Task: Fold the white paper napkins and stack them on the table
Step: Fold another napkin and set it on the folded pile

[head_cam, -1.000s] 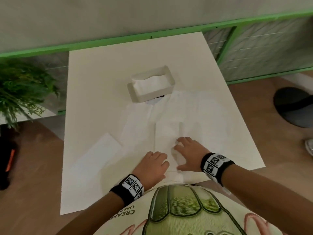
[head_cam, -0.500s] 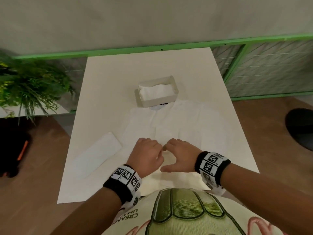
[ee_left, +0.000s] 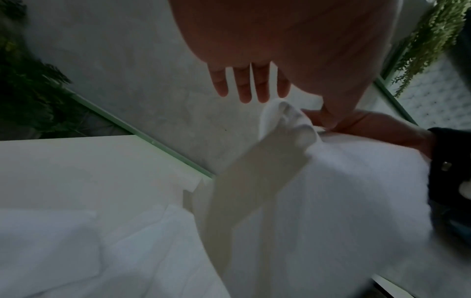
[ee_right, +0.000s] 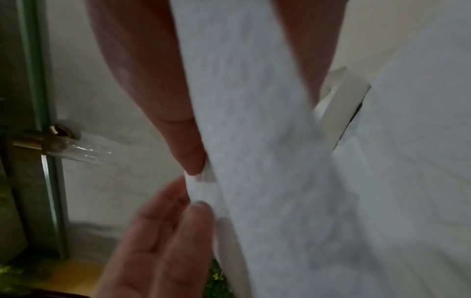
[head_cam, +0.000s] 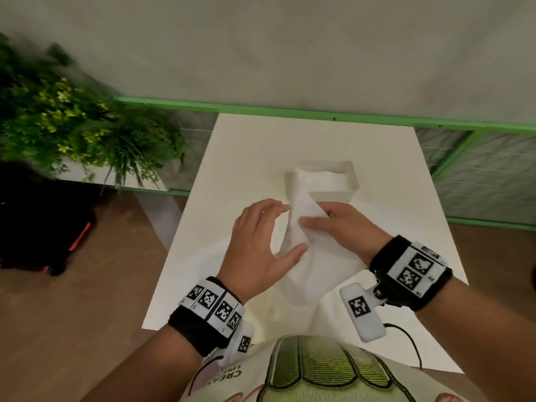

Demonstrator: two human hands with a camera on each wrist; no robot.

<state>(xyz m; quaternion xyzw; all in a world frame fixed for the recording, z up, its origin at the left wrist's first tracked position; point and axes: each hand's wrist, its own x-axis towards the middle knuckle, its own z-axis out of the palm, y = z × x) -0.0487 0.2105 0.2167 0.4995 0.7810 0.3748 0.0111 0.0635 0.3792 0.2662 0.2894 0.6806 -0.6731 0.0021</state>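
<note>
- The right hand (head_cam: 345, 227) pinches the white paper napkin (head_cam: 307, 242) between thumb and fingers, its grip closed on the upper part of the sheet, which is lifted off the counter (head_cam: 255, 146).
- The left hand (head_cam: 258, 250) stands beside the napkin with its fingers straight and slightly spread; the thumb touches the sheet's left edge, but the pictures do not show a firm pinch there.
- The step in hand appears to be raising the napkin to bring one edge over for a fold.
- To do it well, the left hand would best take the free edge near its corner, so both hands hold matching corners.
- The sheet should be kept lightly taut, not pulled, since thin paper likely tears or crumples under a hard tug.
- Edges ought to be lined up before the crease is pressed flat on the counter.
- The napkin looks soft, thin and plain white, with a twisted, bunched top end (ee_left: 288, 119) and a wide limp body hanging below.
- In the right wrist view its edge (ee_right: 203, 181) curls between thumb and fingertips (ee_right: 193, 157).
- Behind the hands a white holder (head_cam: 333, 184) with more napkins sits on the counter.
- More white napkins (ee_left: 48, 248) lie flat on the counter to the left, so some of the work looks done.
</note>
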